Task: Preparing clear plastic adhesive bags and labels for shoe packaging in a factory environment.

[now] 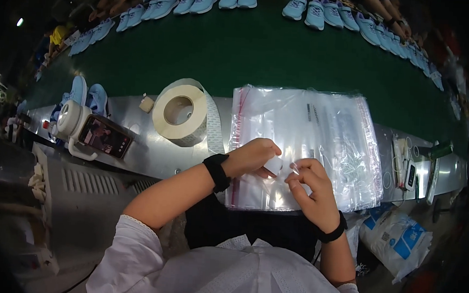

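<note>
Bags (347,153): clear, stacked. Left hand (252,157): over bags' near half, gripping white slip (273,165). Right hand (315,193): over bags, fingertips pinching clear scrap (296,169). Roll (163,125): left of bags. Step, seemingly: fingertip handling of slip and scrap; next move calls for light, steady pinches.

Clear, reddish-edged plastic bags (307,140) lie stacked flat on the metal desk (158,163); a small white piece (273,164) is held above them.
</note>
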A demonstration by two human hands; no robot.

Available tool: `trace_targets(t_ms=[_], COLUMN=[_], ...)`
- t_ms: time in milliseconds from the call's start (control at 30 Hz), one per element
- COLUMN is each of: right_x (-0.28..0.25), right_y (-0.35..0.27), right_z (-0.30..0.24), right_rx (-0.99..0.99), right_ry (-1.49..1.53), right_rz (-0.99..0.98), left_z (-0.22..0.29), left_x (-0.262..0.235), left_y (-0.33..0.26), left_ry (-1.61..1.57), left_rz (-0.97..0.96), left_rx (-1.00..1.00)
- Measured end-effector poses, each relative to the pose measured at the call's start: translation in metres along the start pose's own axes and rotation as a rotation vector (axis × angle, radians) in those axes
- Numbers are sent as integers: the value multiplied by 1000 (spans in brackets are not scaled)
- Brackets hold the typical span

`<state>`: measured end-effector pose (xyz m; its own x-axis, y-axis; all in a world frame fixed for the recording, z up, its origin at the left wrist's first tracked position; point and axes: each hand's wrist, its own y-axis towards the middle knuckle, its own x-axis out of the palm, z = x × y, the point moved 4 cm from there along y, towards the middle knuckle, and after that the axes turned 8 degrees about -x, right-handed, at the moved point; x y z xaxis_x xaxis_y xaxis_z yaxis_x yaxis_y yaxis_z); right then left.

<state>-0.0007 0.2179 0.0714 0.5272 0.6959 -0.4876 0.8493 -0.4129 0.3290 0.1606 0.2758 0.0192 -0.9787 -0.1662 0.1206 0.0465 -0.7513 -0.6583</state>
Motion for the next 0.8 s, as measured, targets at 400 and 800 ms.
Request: trace_targets(t_ms=[400, 800], right_x=[44, -119], right_y=[6, -78], right_z=[-20, 72], right_rx=[-257, 522], right_ry=[-470, 159], right_rz=[-44, 830], left_z=[-16, -130], left_x=[13, -41], left_y=[-91, -128], left_ry=[-664, -396], left_rz=[-135, 478], left_rx=[22, 140])
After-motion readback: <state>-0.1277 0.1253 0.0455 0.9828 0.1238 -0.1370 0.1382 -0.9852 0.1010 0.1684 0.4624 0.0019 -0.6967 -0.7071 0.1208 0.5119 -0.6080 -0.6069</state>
